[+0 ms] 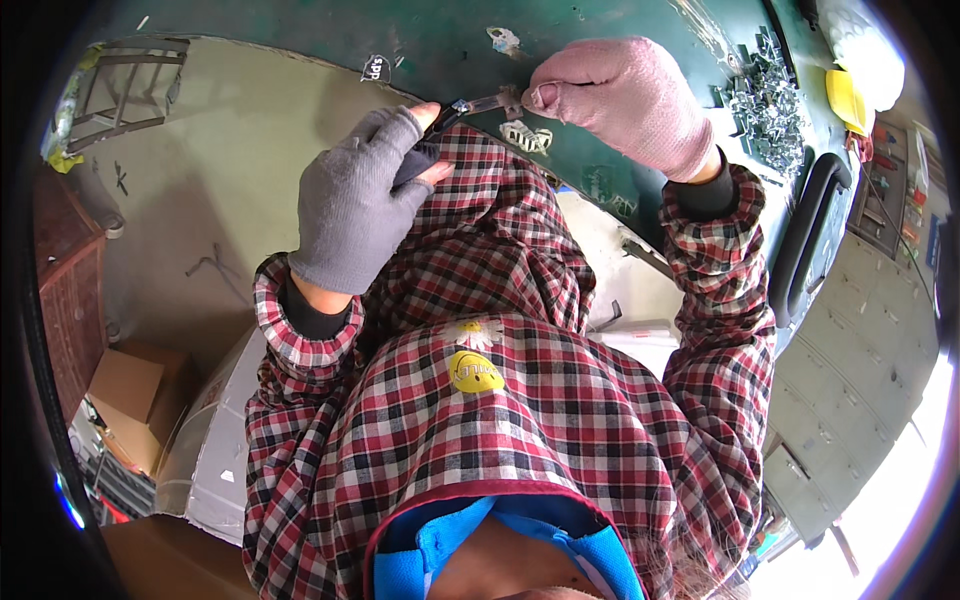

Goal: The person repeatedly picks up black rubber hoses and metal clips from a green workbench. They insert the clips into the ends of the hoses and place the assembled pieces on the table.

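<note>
My left hand [360, 195], in a grey glove with bare fingertips, is closed around a dark-handled hand tool [459, 108]. Its slim, pale end points right, over the edge of the green table; I cannot make out its exact kind. At that end my right hand [630, 105], in a pink glove, pinches with thumb and forefinger. Between the tool's end and those fingers shows a small brownish piece [510, 100], too small to name. Right of my right hand, a heap of small shiny metal pieces [765, 110] lies on the tabletop.
The green table [440, 35] spans the top, with worn paper scraps [527, 137] near its edge. A black curved bar [808, 235] stands right of my right arm. Cardboard boxes [140, 400] and a brown wooden cabinet [68, 280] are at left; a metal stool frame [125, 90] stands far left.
</note>
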Demonstrator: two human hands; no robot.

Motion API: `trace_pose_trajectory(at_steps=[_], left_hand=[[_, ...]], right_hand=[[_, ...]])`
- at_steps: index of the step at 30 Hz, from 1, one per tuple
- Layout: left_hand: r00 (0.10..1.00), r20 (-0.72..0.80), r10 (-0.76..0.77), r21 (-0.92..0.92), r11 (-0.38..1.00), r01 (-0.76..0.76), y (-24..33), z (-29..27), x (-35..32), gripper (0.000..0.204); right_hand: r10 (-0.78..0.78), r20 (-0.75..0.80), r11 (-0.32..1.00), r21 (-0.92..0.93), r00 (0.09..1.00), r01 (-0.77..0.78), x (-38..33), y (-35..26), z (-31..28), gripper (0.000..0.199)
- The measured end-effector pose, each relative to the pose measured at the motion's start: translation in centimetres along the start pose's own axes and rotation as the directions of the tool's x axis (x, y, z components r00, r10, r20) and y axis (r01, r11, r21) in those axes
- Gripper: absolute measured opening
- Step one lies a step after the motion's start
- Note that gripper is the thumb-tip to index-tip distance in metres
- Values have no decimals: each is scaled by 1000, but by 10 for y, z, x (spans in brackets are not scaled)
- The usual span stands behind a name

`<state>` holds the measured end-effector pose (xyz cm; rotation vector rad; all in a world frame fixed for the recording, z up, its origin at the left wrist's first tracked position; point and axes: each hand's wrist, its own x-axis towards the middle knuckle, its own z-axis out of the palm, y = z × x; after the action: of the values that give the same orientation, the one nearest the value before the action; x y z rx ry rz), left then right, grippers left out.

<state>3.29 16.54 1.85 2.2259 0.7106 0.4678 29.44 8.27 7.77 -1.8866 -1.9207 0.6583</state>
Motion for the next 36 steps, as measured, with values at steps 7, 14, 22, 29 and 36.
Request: trace_pose_trajectory(at_steps=[7, 14, 22, 29, 36], left_hand=[[999, -4, 38, -12, 999, -38, 7, -1, -5, 52], [996, -15, 82, -2, 997, -82, 12, -1, -9, 49], [993, 4, 118, 28, 993, -118, 10, 1, -6, 46], [992, -14, 122, 48, 991, -121, 11, 2, -2, 49], [983, -17, 183, 43, 982, -182, 2, 1, 2, 45]], right_hand=[[61, 165, 998, -37, 984, -56, 5, -5, -8, 22], [74, 351, 994, -103, 933, -40, 20, -13, -23, 19], [101, 412, 969, -249, 906, 5, 27, -17, -21, 32], [30, 291, 983, -184, 956, 26, 19, -24, -13, 31], [-109, 227, 994, 27, 968, 106, 22, -8, -9, 28]])
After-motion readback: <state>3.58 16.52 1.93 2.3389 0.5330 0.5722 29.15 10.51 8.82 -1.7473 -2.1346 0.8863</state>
